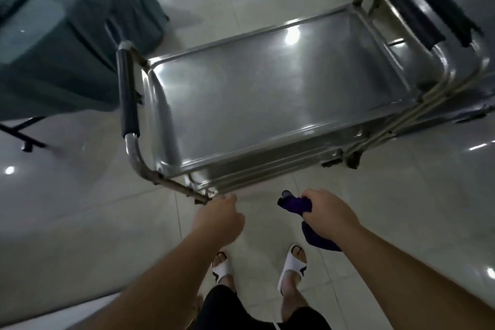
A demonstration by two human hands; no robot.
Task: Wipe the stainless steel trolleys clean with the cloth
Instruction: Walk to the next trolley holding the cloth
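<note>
Before both hands, steel trolley [267, 88] gleams, bare.

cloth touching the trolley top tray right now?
Apart. In the head view the purple cloth is bunched in the right hand, with floor tile visible between it and the trolley's top tray.

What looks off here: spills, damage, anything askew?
No spills or clear damage. The trolley top tray is bare and upright. Right hand holds the purple cloth bunched, off the steel. Left hand is at the near frame corner; contact unclear.
</note>
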